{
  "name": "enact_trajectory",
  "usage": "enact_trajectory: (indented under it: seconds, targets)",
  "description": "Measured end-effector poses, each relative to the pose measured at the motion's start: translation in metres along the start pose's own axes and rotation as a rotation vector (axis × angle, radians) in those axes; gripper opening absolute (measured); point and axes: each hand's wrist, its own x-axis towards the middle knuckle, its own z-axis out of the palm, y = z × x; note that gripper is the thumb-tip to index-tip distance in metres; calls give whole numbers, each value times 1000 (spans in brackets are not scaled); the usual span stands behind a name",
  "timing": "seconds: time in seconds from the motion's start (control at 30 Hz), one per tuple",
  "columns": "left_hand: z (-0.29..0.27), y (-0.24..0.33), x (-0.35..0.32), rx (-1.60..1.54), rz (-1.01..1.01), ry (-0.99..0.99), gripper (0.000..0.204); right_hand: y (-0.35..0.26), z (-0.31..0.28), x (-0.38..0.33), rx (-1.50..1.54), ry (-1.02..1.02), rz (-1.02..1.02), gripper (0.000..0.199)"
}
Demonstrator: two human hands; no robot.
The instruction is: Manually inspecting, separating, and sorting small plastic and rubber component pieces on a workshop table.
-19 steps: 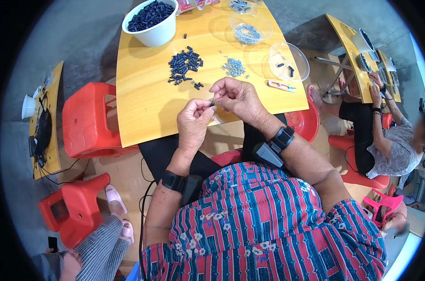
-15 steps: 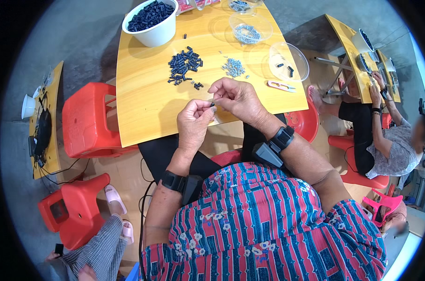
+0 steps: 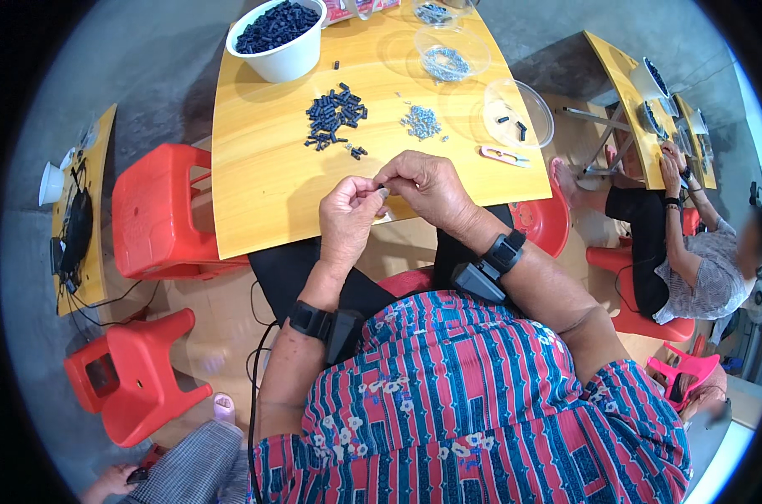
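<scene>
Seen from above, head cam, fisheye. Seated at yellow table (image 3: 263, 185), in striped, flowered shirt (image 3: 482, 420).

Both hands met over table's near edge, at picture centre. Left hand (image 3: 347, 220) at 9 o'clock of right hand (image 3: 427, 186), fingertips touching. Pinched between them: small dark part (image 3: 380, 186), too tiny to tell more. Left fingers closed on it; right thumb and forefinger closed on same part from other side. Black wrist bands w/ sensor boxes on both forearms.

On table, 12 o'clock of hands: pile of dark parts (image 3: 335, 116), loose, well apart from hands. At 1 o'clock of hands, near: small heap of grey metal bits (image 3: 421, 123). Farther at 11 o'clock: white bowl (image 3: 282, 57) full of same dark parts, at table's far edge. Farther at 1 o'clock: clear dish (image 3: 452, 50) w/ grey bits. At 2 o'clock: clear bowl (image 3: 532, 118) w/ few dark parts inside. Just beside it, toward hands: pink snips (image 3: 504, 154) lying flat.

At 9 o'clock of table: red stool (image 3: 154, 214), touching table edge. Another red stool (image 3: 129, 382) at 7 o'clock, on floor. Far at 9 o'clock: second yellow table (image 3: 95, 143) w/ black cables and white cup (image 3: 50, 183).

At 3 o'clock: another person (image 3: 692, 260) seated, hands up at third yellow table (image 3: 629, 76).
</scene>
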Motion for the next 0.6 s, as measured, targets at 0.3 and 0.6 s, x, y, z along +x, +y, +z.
enact_trajectory:
  seconds: [0.3, 0.6]
  targets:
    - [-4, 3, 0, -105, -52, -35, 7, 7, 13, -11, 218, 107, 109, 18]
    - [-5, 9, -2, -142, -152, -11, 5, 11, 17, -14, 20, 165, -20, 20]
